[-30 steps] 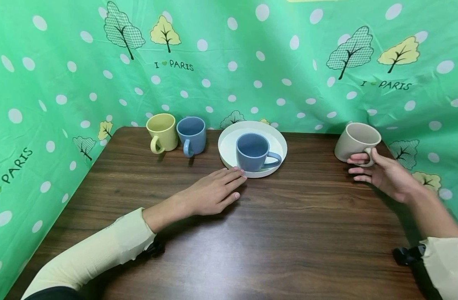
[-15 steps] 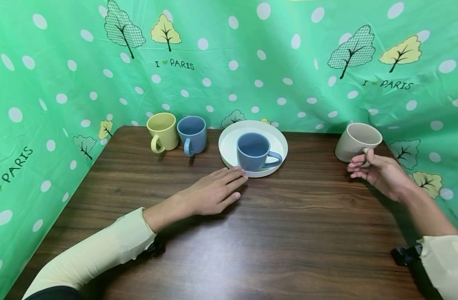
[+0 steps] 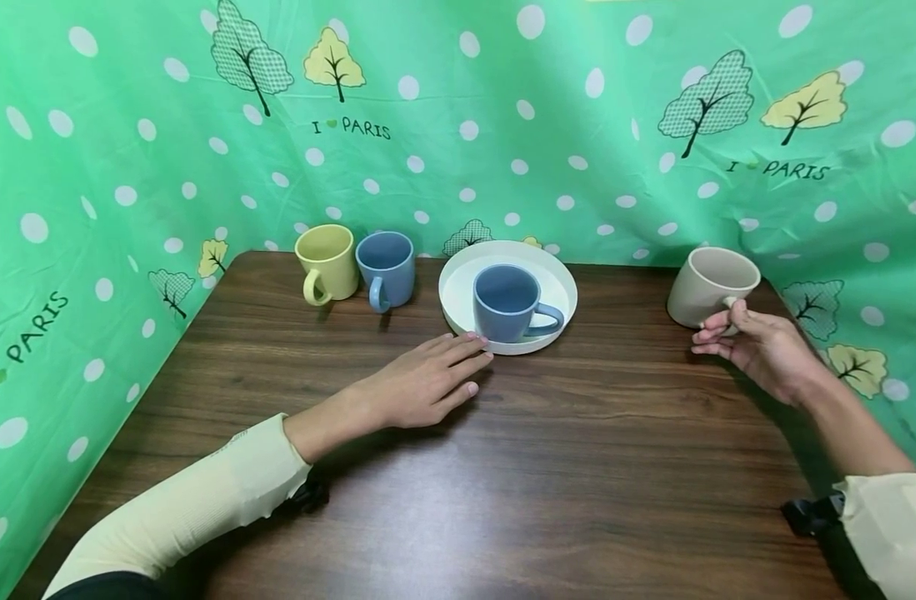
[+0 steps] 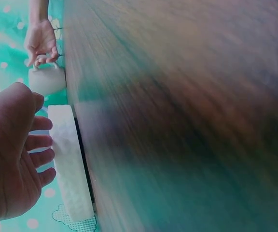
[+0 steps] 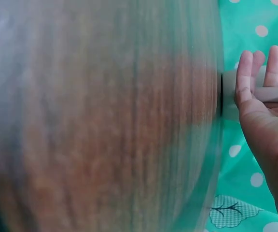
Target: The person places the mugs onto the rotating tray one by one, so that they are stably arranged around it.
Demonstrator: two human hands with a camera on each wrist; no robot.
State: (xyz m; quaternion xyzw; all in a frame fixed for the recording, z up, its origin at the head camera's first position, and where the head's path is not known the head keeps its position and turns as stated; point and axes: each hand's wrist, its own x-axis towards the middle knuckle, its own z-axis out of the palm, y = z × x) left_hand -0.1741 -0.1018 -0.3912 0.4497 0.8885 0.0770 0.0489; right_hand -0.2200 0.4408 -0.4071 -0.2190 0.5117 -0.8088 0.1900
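My right hand (image 3: 765, 346) pinches the handle of a beige mug (image 3: 708, 287) at the far right of the table, thumb on top and fingers beneath. In the right wrist view, the mug's handle (image 5: 271, 94) passes between the fingers and thumb. My left hand (image 3: 420, 387) lies with straight fingers, its fingertips right at the near rim of a white round tray (image 3: 458, 287). On that tray stands a blue mug (image 3: 505, 308), its handle pointing right. The left wrist view has the tray's side wall (image 4: 69, 164) just past the left fingertips.
A yellow mug (image 3: 327, 262) and a second blue mug (image 3: 386, 271) stand side by side at the back left, handles toward me. Behind the wooden table (image 3: 563, 467) hangs a green dotted cloth (image 3: 427, 100).
The right fingers and thumb have closed on the beige mug's handle, and the mug has shifted slightly left. The left hand, the tray and the other mugs keep their places.
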